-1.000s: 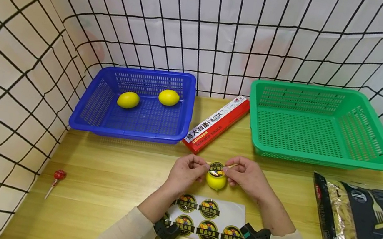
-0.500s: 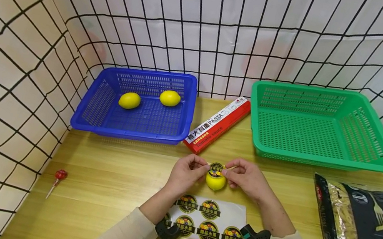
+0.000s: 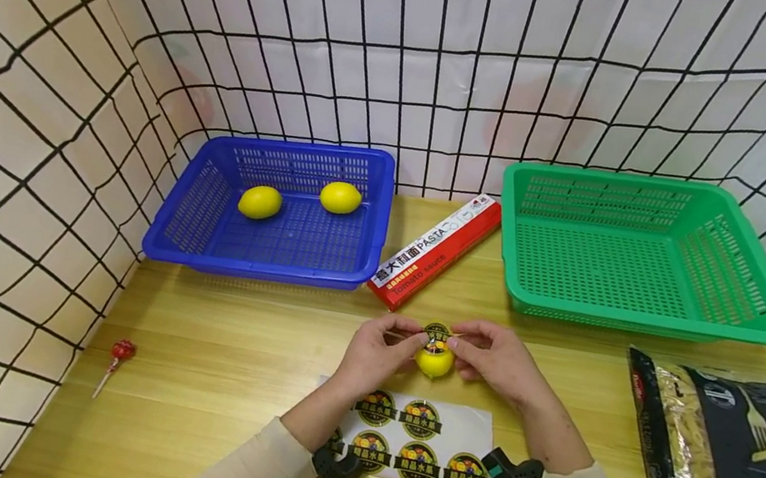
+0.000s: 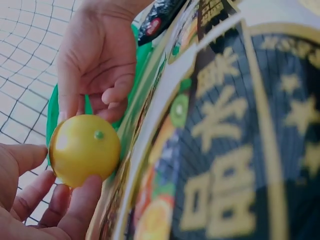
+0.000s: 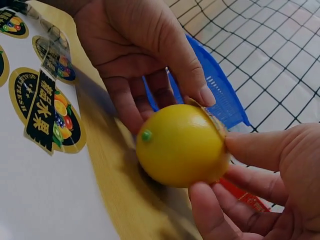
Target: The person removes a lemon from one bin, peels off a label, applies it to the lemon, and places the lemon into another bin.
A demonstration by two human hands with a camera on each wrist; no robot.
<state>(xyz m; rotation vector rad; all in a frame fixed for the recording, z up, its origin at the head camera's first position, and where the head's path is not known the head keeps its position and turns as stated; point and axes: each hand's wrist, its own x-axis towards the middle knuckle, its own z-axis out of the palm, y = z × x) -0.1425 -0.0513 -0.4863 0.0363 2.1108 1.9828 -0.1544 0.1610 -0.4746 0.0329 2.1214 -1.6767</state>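
Observation:
A yellow lemon [image 3: 434, 363] with a green stem end sits between my two hands, just beyond the sticker sheet. A round black-and-gold fruit sticker [image 3: 438, 336] lies against its upper side. My left hand [image 3: 373, 356] holds the lemon from the left, its thumb at the sticker's left edge. From the right, my right hand [image 3: 497, 363] holds it with the thumb at the sticker's other edge. Both wrist views show fingertips touching the lemon [image 4: 86, 150], and the sticker is seen only edge-on there. A white sticker sheet [image 3: 465, 430] with several stickers lies below the hands.
Two lemons lie in a blue basket [image 3: 257, 264] at back left. A green basket [image 3: 644, 317] stands at back right, with a red pasta box [image 3: 436, 250] between. At right lies a pasta bag [image 3: 733, 467]; at left, a red lollipop [image 3: 123, 350]. Black wire mesh surrounds the table.
My left thumb has shifted slightly right and down on the sticker. The lemon has moved slightly to the right, and both hands keep their hold.

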